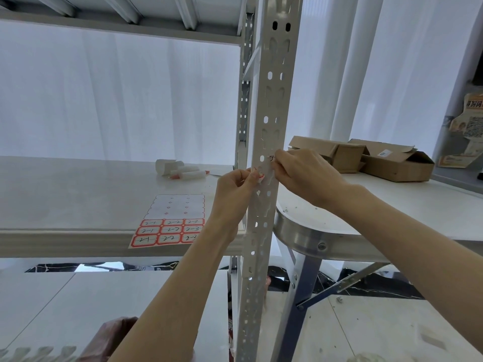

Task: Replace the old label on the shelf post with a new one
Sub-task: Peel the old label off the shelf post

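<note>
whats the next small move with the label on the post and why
Probably peel the red-bordered white paper label slowly off the perforated white metal shelf post: the left hand pinches its lifted edge, while the right hand touches its other end.

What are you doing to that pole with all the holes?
A person is working on a small red-edged label stuck on the shelf post. The left hand pinches one end of it, and the right hand pinches at the other end. It is hard to tell whether the label is coming off or going on. A sheet of labels lies on the shelf beside the post.
</note>
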